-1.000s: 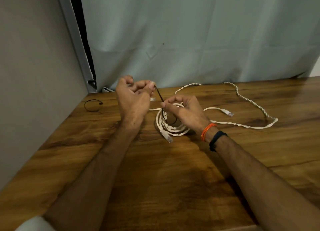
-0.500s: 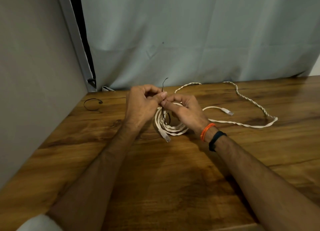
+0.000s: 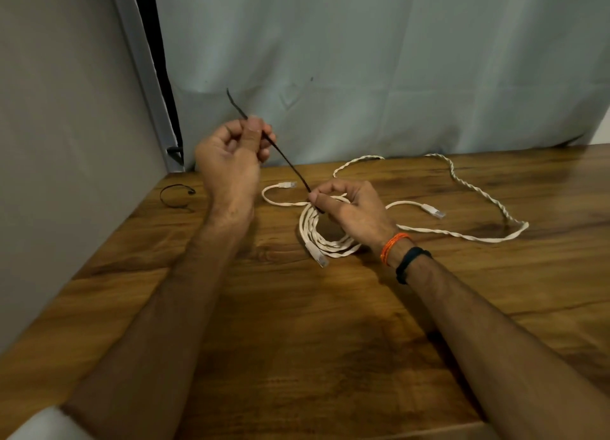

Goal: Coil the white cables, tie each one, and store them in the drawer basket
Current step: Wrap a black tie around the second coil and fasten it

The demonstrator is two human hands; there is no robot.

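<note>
The white twisted cable wound into a flat coil (image 3: 325, 238) lies on the brown wooden table (image 3: 297, 340), and everything else is placed here relative to that coil. Far to its left, near the table's back corner, a thin black tie bent into an open loop (image 3: 176, 195) rests alone on the wood. Up and to the left of the coil, the left hand (image 3: 231, 162) is raised off the table, its fingers curled in narrow with the thumb pressed against them, pinching a thin black tie strip (image 3: 284, 157); the strip's free end sticks up past the thumb. From there the strip runs taut down to the coil's upper edge, where the right hand (image 3: 350, 208) rests on the coil, thumb and forefinger closed tight on the strip's lower end and the other fingers bent over the windings. One plug of the coil (image 3: 318, 257) points out at its lower edge. To the right of the coil a second white twisted cable (image 3: 475, 192) sprawls loose across the table, apart from both hands.
</note>
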